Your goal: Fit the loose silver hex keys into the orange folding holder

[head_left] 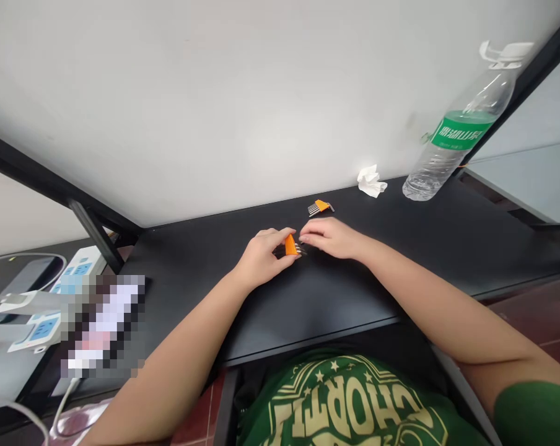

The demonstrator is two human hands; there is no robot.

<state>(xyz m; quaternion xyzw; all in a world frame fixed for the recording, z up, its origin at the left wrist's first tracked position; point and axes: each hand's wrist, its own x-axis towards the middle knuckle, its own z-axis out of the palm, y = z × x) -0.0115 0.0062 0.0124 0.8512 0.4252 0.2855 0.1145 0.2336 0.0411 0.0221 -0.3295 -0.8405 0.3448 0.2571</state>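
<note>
My left hand [265,255] grips an orange hex key holder [290,244] between thumb and fingers, just above the black tabletop. Several metal hex keys [299,249] stick out of its right side. Close by on the right, my right hand [329,237] is closed in a pinch, with what looks like the thin dark end of a hex key at its fingertips; most of it is hidden. Beyond the hands, a second orange holder with hex keys [323,205] lies on the tabletop.
A crumpled white tissue [371,181] and a clear bottle with a green label [461,130] stand along the wall at the back right of the black tabletop [191,248]. At left are a blurred-out phone [113,316], white cables and a power strip [82,266].
</note>
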